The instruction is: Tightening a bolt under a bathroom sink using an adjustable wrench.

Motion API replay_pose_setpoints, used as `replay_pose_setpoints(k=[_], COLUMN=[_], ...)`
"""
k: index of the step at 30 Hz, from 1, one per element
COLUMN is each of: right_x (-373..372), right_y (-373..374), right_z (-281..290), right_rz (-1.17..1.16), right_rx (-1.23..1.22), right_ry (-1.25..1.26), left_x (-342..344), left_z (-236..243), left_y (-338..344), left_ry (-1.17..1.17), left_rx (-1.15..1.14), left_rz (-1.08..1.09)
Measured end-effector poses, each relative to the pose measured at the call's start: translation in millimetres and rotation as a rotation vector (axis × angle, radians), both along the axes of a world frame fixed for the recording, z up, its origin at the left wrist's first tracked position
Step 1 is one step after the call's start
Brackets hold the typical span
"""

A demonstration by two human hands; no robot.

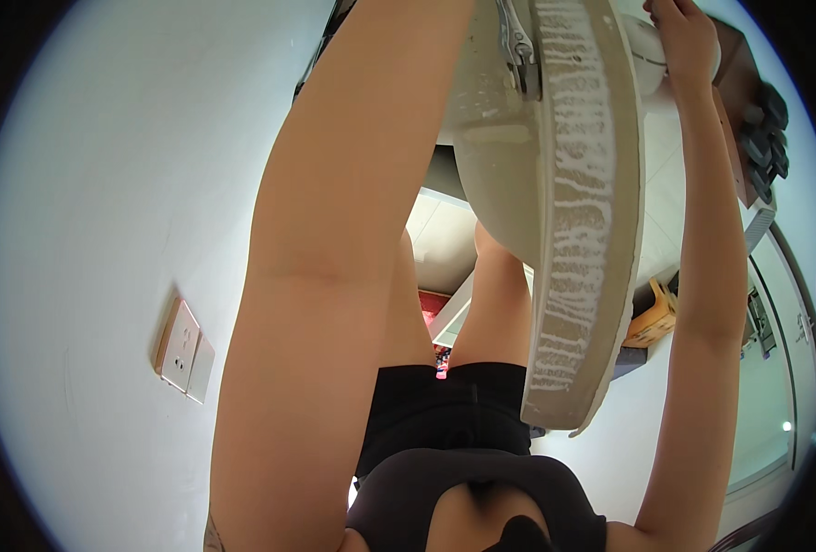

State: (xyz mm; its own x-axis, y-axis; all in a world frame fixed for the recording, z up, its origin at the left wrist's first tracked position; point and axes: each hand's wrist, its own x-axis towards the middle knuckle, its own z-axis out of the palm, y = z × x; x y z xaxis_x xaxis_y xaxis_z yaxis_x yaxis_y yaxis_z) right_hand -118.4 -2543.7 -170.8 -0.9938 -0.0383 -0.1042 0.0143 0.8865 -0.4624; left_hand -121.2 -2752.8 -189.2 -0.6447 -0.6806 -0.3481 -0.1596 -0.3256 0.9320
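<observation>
A beige piece shaped like a washbasin (491,198) stands on edge in the view, between my two arms. White streaks, like foam or dried paste, cover its long flat rim (581,212). A metal fitting or tool (516,51) lies against it near the top; its exact kind is unclear. My left arm crosses in front, and the hand lies beyond the upper edge. At the top right my right hand (687,41) has its fingers curled, partly cut off by the frame. A white rounded object (647,60) is right beside it; what the fingers hold is hidden.
On the wall at left is a socket plate (182,345). A brown box-like piece with dark objects (765,143) is at upper right. Lower down are an orange-yellow container (653,315) and a glass door (767,405). My legs show below the basin shape.
</observation>
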Motion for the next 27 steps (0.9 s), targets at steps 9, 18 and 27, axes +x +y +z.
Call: replay_pose_setpoints(k=[9, 18, 27], right_x=[-1.8, -0.6, -2.6], right_y=[8.0, 20.3, 23.7], right_z=[-22.1, -21.5, -21.3], right_rz=[-0.037, -0.155, -0.176], right_rx=[-0.334, -0.427, -0.453], right_ry=[0.003, -0.041, -0.018], left_x=[-29.3, -2.6, 24.4], left_z=[-144.9, -145.7, -176.7], left_y=[-8.6, 4.7, -17.5], left_ry=[-0.287, -0.678, -0.835], left_rx=[-0.055, 0.267, -0.868], left_rz=[-0.263, -0.228, -0.973])
